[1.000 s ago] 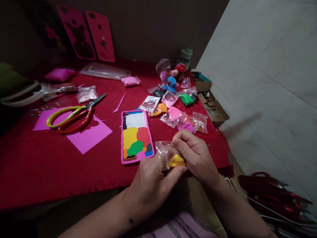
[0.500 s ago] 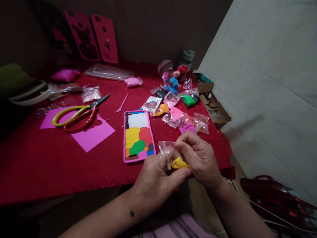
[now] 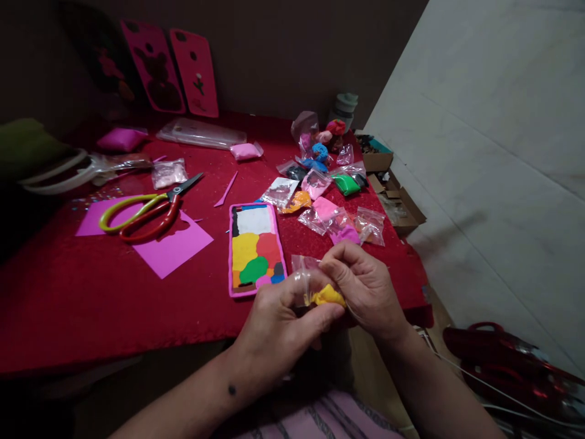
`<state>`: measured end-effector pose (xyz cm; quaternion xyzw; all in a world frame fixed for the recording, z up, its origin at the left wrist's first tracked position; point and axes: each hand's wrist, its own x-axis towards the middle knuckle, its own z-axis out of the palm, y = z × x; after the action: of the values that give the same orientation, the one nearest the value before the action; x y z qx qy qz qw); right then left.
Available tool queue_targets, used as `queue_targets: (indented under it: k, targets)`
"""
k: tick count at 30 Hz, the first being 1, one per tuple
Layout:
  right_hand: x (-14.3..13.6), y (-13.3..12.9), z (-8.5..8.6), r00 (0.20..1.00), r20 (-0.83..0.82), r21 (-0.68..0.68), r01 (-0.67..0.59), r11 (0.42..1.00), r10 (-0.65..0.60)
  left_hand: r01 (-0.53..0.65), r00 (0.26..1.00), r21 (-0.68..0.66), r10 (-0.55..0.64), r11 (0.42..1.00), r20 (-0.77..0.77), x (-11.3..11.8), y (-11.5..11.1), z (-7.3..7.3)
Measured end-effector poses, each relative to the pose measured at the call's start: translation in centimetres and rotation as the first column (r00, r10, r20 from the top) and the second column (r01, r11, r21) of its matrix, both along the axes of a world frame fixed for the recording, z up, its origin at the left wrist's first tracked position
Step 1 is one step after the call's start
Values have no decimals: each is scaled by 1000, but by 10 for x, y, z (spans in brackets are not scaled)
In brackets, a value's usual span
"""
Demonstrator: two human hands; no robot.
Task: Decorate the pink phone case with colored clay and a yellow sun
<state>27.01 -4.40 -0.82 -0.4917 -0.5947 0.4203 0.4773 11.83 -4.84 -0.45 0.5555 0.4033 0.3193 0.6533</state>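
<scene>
Between my two hands, over the table's front edge, is a small clear zip bag (image 3: 301, 271) with a lump of yellow modelling clay (image 3: 329, 295). My left hand (image 3: 278, 323) is closed round the bag from the left, thumb under the clay. Fingers pinched, my right hand (image 3: 365, 286) grips the bag's right side. Just beyond my left hand lies a phone case (image 3: 253, 250) with a pink clay rim, filled with patches of yellow, red, green, white and other colours. My left hand overlaps its lower right corner in view.
Scissors (image 3: 155, 213) lie on pink paper (image 3: 169, 256) at left. Several bags of coloured clay, one green (image 3: 347, 185), cover the right side of the red table (image 3: 114, 311). Decorated cases (image 3: 194, 73) lean at the back. Cardboard boxes (image 3: 404, 207) stand by the wall.
Both hands have shifted slightly left and up with the bag. More of the yellow clay shows between them, and my left hand now covers the case's corner.
</scene>
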Motion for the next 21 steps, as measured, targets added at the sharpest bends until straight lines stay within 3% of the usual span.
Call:
queue_targets:
  k: [5,9,17,21]
  targets:
    - [-2,-2,1,996,87,54,29,998,-34,38,999,53,-37,998,-8,-1,3,4]
    - [-2,-4,-2,993,111,123,30,992,-44,-30,999,148,36,989,-41,-1,2,1]
    - [-10,-5,-3,992,124,112,-29,993,15,-117,983,237,147,964,-114,-5,-2,-1]
    - [-11,-5,-3,987,161,123,-38,992,17,-141,980,165,161,976,-116,-9,-2,-5]
